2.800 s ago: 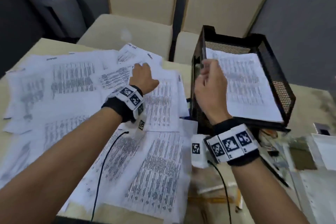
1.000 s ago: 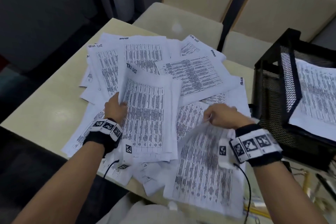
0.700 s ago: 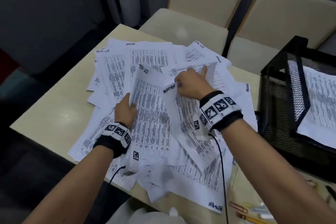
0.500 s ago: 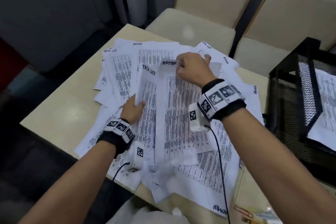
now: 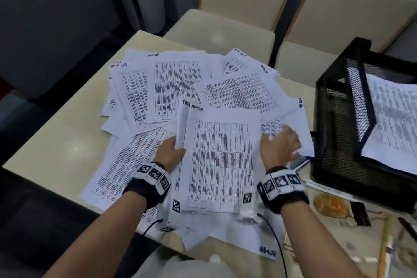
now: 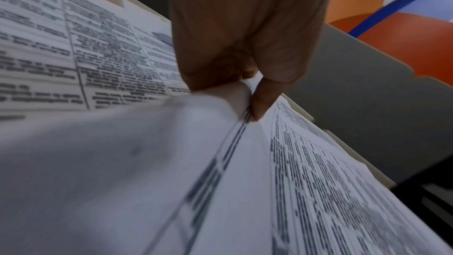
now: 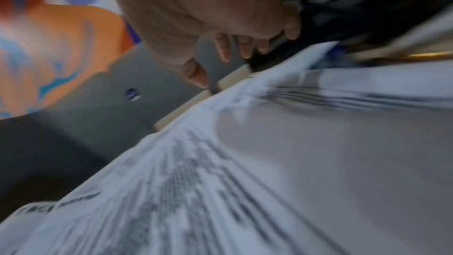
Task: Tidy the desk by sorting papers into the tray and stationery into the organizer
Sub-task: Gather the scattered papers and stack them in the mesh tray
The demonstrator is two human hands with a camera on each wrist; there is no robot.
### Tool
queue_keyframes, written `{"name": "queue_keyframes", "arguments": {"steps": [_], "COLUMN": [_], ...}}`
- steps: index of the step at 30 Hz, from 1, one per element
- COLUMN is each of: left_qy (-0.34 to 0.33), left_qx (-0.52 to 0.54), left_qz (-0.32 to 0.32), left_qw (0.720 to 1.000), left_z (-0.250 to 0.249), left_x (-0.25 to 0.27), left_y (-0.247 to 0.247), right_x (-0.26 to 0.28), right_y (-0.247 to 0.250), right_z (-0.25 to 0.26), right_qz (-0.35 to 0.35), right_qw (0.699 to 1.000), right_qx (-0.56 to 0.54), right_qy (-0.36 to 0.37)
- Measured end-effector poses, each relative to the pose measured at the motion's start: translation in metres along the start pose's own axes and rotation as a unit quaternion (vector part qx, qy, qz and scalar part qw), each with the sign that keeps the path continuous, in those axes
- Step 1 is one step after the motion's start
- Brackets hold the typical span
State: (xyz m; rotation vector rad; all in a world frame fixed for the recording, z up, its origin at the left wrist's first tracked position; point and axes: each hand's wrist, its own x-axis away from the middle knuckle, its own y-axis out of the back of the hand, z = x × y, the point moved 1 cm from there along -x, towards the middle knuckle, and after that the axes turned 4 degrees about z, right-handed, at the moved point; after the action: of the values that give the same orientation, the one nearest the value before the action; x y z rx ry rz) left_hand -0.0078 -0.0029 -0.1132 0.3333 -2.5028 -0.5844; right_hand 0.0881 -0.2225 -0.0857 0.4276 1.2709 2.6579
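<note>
White printed paper sheets [image 5: 180,83], covered in black tables, lie fanned over the beige desk [image 5: 58,142]. The left hand [image 5: 170,153] pinches the left edge of a small gathered stack [image 5: 220,160] between thumb and curled fingers. The right hand [image 5: 279,149] hovers at the stack's right edge, fingers spread and loose, holding nothing. A black wire-mesh tray [image 5: 338,119] stands at the right with printed sheets already in it. Pens and yellow pencils [image 5: 383,244] lie near its front.

The left hand [image 6: 242,32] pinches the edge of a stack of printed papers [image 6: 220,172] between thumb and fingers. More printed sheets [image 6: 73,46] lie beneath it.
</note>
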Motion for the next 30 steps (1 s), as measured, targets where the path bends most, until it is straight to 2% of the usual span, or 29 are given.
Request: {"name": "queue_keyframes", "arguments": {"steps": [1, 2, 3, 5, 8, 12, 14, 16, 19, 21, 24, 26, 28, 30], "left_qy": [-0.003, -0.006, -0.009, -0.017, -0.025, -0.008, -0.001, 0.007, 0.021, 0.002, -0.122, -0.226, -0.296, -0.34], "left_qx": [0.011, 0.019, 0.022, -0.015, -0.127, -0.233, -0.231, -0.229, -0.229, -0.156, 0.048, 0.18, 0.281, 0.31], "left_qz": [0.001, 0.004, 0.01, 0.025, 0.061, 0.071, 0.081, 0.102, 0.15, 0.18, 0.178, 0.141, 0.082, 0.028], "left_qw": [1.0, 1.0, 1.0, 0.999, 0.99, 0.97, 0.97, 0.968, 0.962, 0.971, 0.975, 0.947, 0.909, 0.887], "left_z": [-0.003, -0.007, -0.009, -0.016, -0.02, -0.021, -0.025, -0.029, -0.036, -0.056, -0.114, -0.156, -0.183, -0.197], "left_x": [0.002, 0.004, 0.004, 0.002, 0.0, 0.012, 0.018, 0.02, 0.014, 0.017, 0.031, 0.043, 0.046, 0.046], "left_y": [-0.004, -0.01, -0.016, -0.03, -0.053, -0.076, -0.076, -0.072, -0.066, -0.059, -0.042, -0.021, 0.0, 0.018], "right_x": [0.003, 0.007, 0.011, 0.014, 0.02, 0.036, 0.043, 0.045, 0.043, 0.044, 0.053, 0.055, 0.051, 0.046], "right_y": [0.005, 0.007, 0.007, 0.004, 0.007, 0.02, 0.042, 0.077, 0.134, 0.164, 0.195, 0.204, 0.206, 0.2], "right_z": [-0.02, -0.037, -0.047, -0.059, -0.055, -0.042, -0.035, -0.027, -0.013, -0.002, 0.022, 0.036, 0.046, 0.053], "right_qz": [0.001, 0.005, 0.008, 0.012, 0.043, 0.136, 0.118, 0.059, -0.008, -0.008, 0.039, 0.051, 0.015, -0.019], "right_qw": [0.998, 0.994, 0.993, 0.993, 0.989, 0.991, 0.991, 0.99, 0.986, 0.979, 0.958, 0.921, 0.89, 0.861], "right_qx": [-0.006, -0.017, -0.03, -0.073, -0.115, -0.007, 0.064, 0.114, 0.104, 0.057, -0.127, -0.265, -0.345, -0.41], "right_qy": [-0.07, -0.108, -0.114, -0.093, -0.083, -0.011, 0.026, 0.061, 0.126, 0.197, 0.253, 0.28, 0.297, 0.301]}}
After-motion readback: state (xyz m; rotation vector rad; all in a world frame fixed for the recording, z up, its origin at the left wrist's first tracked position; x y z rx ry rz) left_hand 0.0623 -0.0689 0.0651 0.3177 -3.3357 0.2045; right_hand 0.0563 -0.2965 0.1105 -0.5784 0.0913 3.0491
